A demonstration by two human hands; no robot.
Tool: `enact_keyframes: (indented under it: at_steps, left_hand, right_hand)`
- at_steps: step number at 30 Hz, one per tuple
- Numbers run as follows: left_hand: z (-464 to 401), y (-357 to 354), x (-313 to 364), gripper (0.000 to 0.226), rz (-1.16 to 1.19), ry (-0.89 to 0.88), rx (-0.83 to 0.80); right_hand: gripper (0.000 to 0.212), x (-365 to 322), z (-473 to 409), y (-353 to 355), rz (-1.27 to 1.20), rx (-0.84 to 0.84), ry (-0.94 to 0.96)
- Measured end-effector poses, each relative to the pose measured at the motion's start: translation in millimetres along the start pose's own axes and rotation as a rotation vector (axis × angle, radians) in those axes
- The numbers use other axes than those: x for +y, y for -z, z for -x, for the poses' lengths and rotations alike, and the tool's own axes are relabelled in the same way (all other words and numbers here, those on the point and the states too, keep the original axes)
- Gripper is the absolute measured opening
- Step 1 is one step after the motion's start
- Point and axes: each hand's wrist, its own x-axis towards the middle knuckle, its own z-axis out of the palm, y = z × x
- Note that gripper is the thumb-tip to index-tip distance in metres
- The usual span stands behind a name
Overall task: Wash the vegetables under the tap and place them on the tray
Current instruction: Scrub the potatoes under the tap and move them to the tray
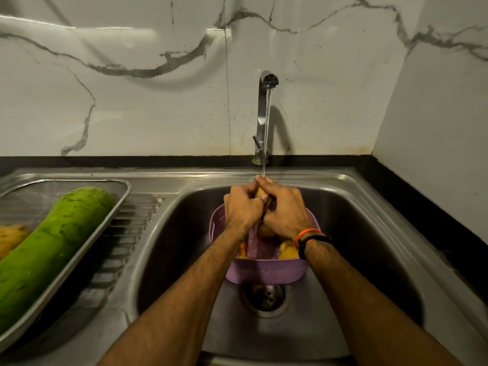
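Observation:
My left hand (241,207) and my right hand (285,210) are curled together round a yellow-brown potato (260,192), held over the sink under the running stream from the tap (266,83). Most of the potato is hidden by my fingers. Below my hands a purple plastic basket (266,272) stands in the sink basin (356,233) with more yellow potatoes (287,252) and something orange (243,248) in it. On the drainboard at the left lies a mesh steel tray (116,207) with a long green gourd (52,249) and a yellowish vegetable (12,236) at its left edge.
The drain (264,297) lies just in front of the basket. A ribbed drainboard (126,233) runs between tray and basin. A marble wall stands behind, and a black counter edge (422,207) runs along the right.

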Motion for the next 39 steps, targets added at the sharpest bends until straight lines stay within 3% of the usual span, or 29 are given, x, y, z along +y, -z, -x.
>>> enact_keyframes:
  at_steps: [4,10,15,19,22,25,31,39]
  left_hand:
    - [-0.9,1.9,-1.1,0.028,0.045,0.057,0.049]
    - [-0.7,1.4,0.8,0.034,0.057,0.062,0.016]
    - [-2.2,-1.3,-3.8,0.029,0.184,0.163,0.056]
    - [-7.3,-3.9,-10.9,0.038,0.365,0.280,0.036]
    - [-6.8,2.2,-7.2,0.016,0.507,0.353,0.049]
    - [-7.4,9.0,-4.1,0.022,0.641,0.412,0.012]
    - [-7.8,8.5,-2.6,0.017,0.653,0.438,0.023]
    - [-4.6,6.3,1.1,0.019,0.745,0.428,-0.082]
  right_hand:
    - [0.048,-2.2,0.7,-0.3,0.003,0.070,-0.011]
    - [0.062,-3.9,0.1,3.4,-0.038,-0.004,-0.044]
    - [0.045,-10.3,1.8,4.0,-0.159,0.146,-0.174]
    - [0.050,-7.8,-1.5,-0.7,-0.371,0.196,-0.337]
    - [0.057,-5.7,-4.1,-0.2,-0.457,0.167,-0.354]
    - [0.060,-5.1,-6.3,3.1,-0.526,0.157,-0.343]
    - [0.078,-5.9,-0.6,4.5,-0.235,-0.018,-0.227]
    - [0.074,-5.2,0.3,2.7,-0.183,-0.004,-0.226]
